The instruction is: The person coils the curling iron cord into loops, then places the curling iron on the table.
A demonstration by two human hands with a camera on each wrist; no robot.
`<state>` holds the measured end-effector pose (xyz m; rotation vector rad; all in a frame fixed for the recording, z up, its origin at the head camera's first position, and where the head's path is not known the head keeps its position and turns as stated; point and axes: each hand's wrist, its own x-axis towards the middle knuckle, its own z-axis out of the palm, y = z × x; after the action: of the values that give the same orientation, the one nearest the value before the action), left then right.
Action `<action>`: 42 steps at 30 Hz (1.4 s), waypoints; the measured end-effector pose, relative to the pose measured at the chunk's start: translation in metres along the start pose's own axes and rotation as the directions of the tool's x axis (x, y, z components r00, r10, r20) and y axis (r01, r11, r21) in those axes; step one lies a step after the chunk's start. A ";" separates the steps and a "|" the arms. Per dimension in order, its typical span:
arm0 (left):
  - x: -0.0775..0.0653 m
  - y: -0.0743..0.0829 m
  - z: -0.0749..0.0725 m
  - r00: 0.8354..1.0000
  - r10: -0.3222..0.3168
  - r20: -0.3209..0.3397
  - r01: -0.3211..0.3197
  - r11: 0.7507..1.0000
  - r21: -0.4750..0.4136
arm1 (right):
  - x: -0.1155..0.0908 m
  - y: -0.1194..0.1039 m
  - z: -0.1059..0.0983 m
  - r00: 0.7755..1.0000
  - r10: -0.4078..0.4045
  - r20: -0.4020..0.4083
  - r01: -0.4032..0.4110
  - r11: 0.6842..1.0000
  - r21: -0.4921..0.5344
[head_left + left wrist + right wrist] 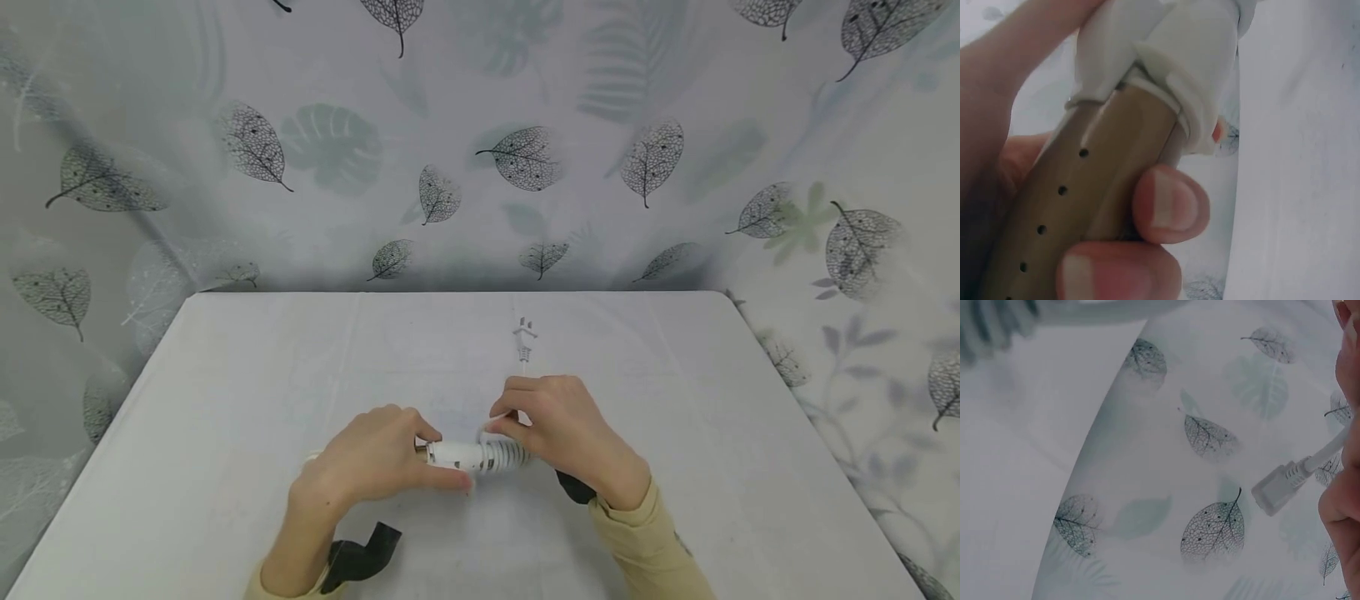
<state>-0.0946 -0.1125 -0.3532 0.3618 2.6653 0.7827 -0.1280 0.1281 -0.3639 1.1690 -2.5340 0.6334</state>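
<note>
A hair styling iron with a white handle [453,455] and a gold barrel [1085,169] lies crosswise between the hands. Along the barrel runs a row of small dark holes. My left hand [375,458] grips the barrel, fingertips curled round it in the left wrist view. White cord [504,456] is wound in several turns round the handle's right part. Above these turns my right hand [558,425] pinches the loose length of cord between thumb and fingers. The cord's plug [1275,489] dangles free in the right wrist view, beyond the right fingers.
A white table [225,400] spreads beneath both hands. Leaf-printed cloth [480,225] hangs behind it and at both sides. Dark straps [363,557] show at the wrists, beside the yellow sleeves [656,546].
</note>
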 end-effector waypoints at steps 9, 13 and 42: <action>0.003 0.003 0.001 0.983 -0.064 -0.173 0.073 0.996 0.043 | 0.002 -0.009 0.005 0.990 0.031 -0.135 -0.034 0.999 -0.023; 0.004 0.003 0.001 0.962 -0.049 -0.268 0.068 0.996 0.060 | 0.002 -0.013 0.005 0.980 0.065 -0.190 -0.073 0.997 -0.035; 0.010 0.000 -0.002 0.690 0.132 -0.712 -0.116 0.991 0.071 | 0.013 -0.016 0.001 0.825 0.544 0.156 -0.456 0.474 0.753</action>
<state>-0.1045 -0.1099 -0.3538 0.2786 3.4099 1.1252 -0.1243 0.1100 -0.3554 0.4551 -2.5306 2.0364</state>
